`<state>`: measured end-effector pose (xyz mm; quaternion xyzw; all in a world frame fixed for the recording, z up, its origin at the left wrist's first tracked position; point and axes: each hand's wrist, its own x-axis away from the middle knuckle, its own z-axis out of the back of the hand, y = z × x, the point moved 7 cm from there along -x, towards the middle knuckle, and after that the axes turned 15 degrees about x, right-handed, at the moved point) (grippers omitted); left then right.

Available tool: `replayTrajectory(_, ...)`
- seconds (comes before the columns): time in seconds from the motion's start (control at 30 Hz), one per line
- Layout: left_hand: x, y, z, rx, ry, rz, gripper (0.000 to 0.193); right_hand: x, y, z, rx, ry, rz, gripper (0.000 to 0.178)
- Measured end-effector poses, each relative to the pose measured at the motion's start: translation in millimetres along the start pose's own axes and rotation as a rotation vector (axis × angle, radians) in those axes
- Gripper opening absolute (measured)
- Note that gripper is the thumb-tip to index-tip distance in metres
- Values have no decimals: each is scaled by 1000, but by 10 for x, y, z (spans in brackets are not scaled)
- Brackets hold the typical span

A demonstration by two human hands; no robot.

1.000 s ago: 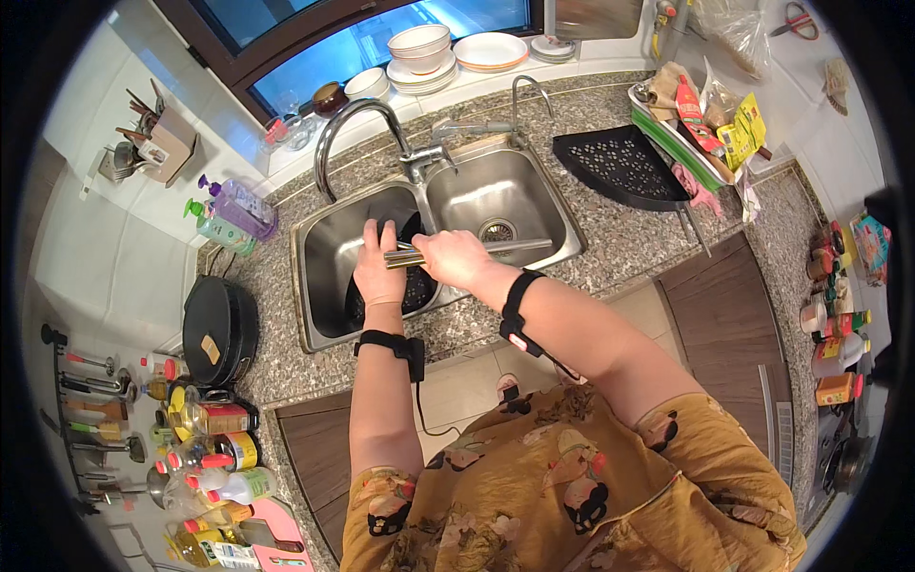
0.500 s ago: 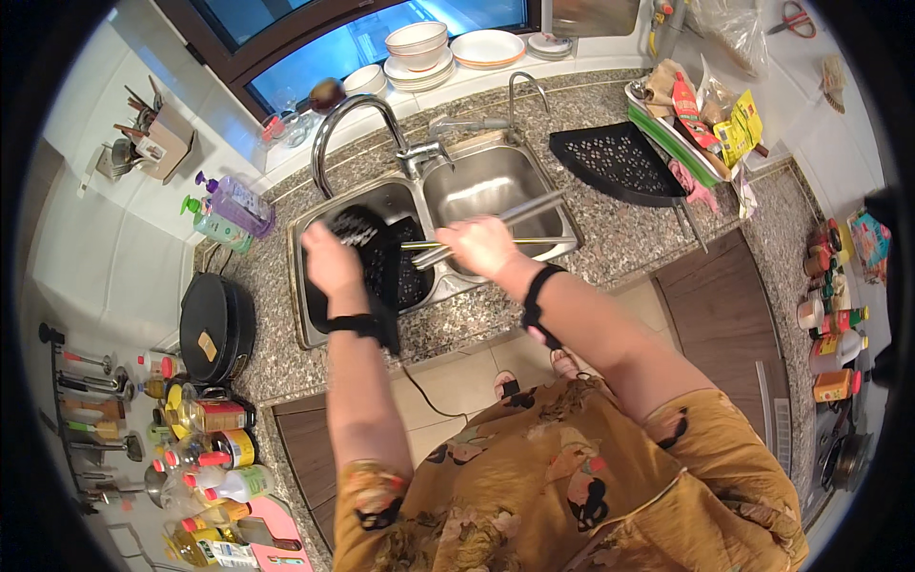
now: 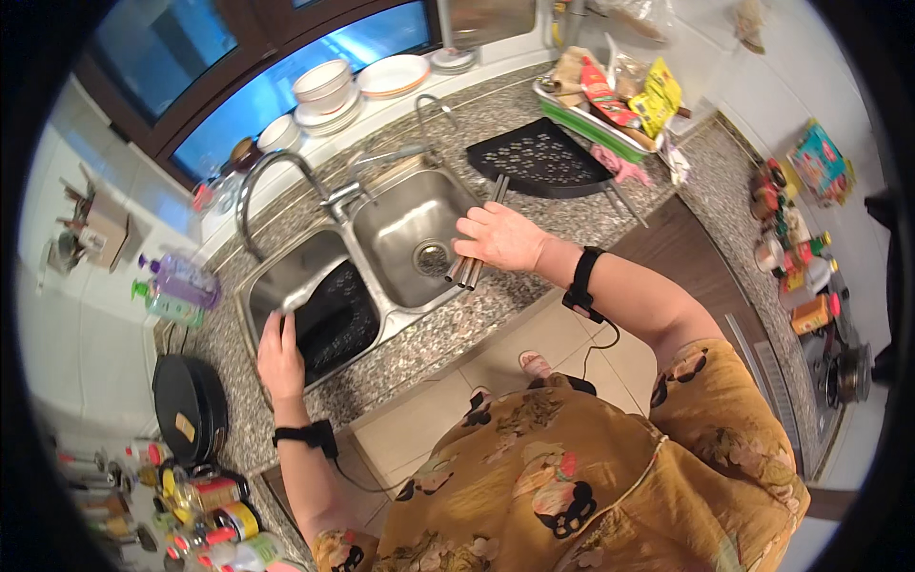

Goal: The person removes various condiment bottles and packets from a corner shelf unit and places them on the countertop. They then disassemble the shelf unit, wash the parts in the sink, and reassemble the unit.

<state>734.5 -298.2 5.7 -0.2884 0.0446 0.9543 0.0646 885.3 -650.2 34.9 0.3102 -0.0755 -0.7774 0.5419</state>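
Observation:
My right hand grips a bundle of metal chopsticks over the right basin of the steel double sink, their ends pointing toward the black perforated mat on the counter. My left hand rests on the front rim of the left basin, fingers touching a black perforated tray that lies inside it. A curved faucet rises behind the basins. Both wrists wear black bands.
Stacked white bowls and plates line the window ledge. Soap bottles stand left of the sink, a black round pan and several condiment bottles lower left. A green tray with snack packets sits right of the mat.
My right hand carried the chopsticks from the left basin over to the right basin. My left hand let go of them and dropped to the black tray at the left basin's front.

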Motion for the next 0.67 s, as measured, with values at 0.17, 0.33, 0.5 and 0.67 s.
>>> replayTrajectory(0.17, 312, -26, -83, 46, -77, 43, 51, 621, 315, 99, -75, -109, -242, 18)
replayTrajectory(0.33, 519, -111, -17, 95, -59, 272, 72, 1665, 927, 369, -100, -62, -649, 33)
replayTrajectory(0.5, 667, -102, -13, 52, -84, 402, 79, 3084, 1583, 59, -705, 637, -1831, 30)
replayTrajectory(0.67, 679, -295, -53, -99, -177, 585, 78, 3654, 1739, -806, -950, 1170, -2059, 47)
